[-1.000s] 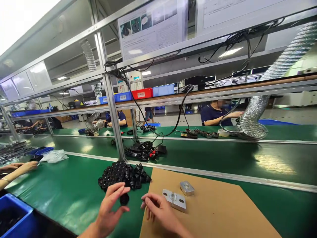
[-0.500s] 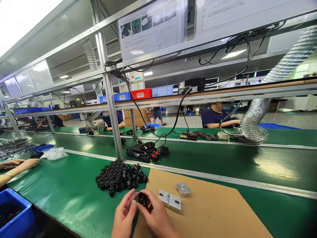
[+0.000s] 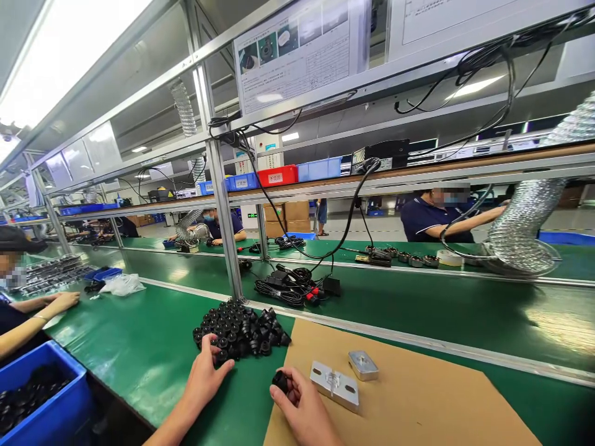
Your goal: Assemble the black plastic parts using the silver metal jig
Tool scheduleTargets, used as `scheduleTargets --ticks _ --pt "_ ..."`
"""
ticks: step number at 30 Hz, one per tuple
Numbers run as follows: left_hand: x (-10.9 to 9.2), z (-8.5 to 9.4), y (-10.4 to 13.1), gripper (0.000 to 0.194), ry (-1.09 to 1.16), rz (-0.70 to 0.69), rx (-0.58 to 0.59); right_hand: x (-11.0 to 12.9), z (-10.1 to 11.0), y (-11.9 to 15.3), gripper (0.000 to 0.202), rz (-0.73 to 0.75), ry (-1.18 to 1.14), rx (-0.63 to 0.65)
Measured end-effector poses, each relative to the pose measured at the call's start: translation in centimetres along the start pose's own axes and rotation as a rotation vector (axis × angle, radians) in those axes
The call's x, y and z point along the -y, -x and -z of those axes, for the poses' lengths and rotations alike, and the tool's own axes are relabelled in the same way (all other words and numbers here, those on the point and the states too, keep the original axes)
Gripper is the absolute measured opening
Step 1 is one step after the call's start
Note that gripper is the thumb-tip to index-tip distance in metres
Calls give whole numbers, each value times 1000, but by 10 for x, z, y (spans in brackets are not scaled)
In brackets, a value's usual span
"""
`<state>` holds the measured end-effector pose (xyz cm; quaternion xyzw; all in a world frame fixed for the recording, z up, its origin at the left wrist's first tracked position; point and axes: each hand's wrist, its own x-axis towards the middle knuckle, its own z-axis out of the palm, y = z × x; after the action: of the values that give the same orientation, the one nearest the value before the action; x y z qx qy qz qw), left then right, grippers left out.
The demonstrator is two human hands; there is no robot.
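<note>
My left hand (image 3: 207, 373) reaches to the front edge of a heap of small black round parts (image 3: 242, 325), its thumb and fingers spread apart. Between the thumb and fingers of my right hand (image 3: 302, 402) is a black cylindrical part (image 3: 279, 380), held over the left edge of a brown cardboard sheet (image 3: 400, 402). Just right of that hand, a silver metal block with two oval holes (image 3: 334, 385) lies on the cardboard. A smaller silver block (image 3: 363, 365) sits behind it.
Blue bin (image 3: 69, 378) with black parts at lower left. Beside it a co-worker's arms (image 3: 41, 316) rest at the green bench (image 3: 130, 334). A metal post (image 3: 225, 229) rises behind the heap, near coiled black cables (image 3: 283, 285). Two people sit across the bench.
My left hand has left the black part and moved left to the heap. My right hand keeps the part. The view has shifted left, showing more of the co-worker and blue bin.
</note>
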<state>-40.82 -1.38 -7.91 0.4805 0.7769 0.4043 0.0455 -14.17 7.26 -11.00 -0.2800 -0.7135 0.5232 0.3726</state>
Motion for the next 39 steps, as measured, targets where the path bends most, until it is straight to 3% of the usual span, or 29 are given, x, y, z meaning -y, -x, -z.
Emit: scheduleTargets --ticks 6,9,13,16,20,25,33,39 --pt "-6 2 13 46 81 -90 125 -18 6 -2 62 -33 32 10" --pt "-33 -5 16 44 245 -184 273 -5 24 -2 58 56 119 3" --pt "-84 -30 1 49 433 -281 396 22 51 -4 47 183 179 -91" --pt "-100 -53 -13 43 542 -266 421 28 65 -7 43 199 205 -163" --pt "-85 -70 -17 43 631 -227 419 22 71 -8 41 171 243 -178" --pt "-65 -68 -14 45 735 -299 477 17 64 -9 42 155 278 -120" --pt "-70 -66 -12 44 827 -260 594 20 57 -4 39 157 381 -32" --pt "-72 -69 -1 45 941 -70 676 23 55 -6 47 271 372 51"
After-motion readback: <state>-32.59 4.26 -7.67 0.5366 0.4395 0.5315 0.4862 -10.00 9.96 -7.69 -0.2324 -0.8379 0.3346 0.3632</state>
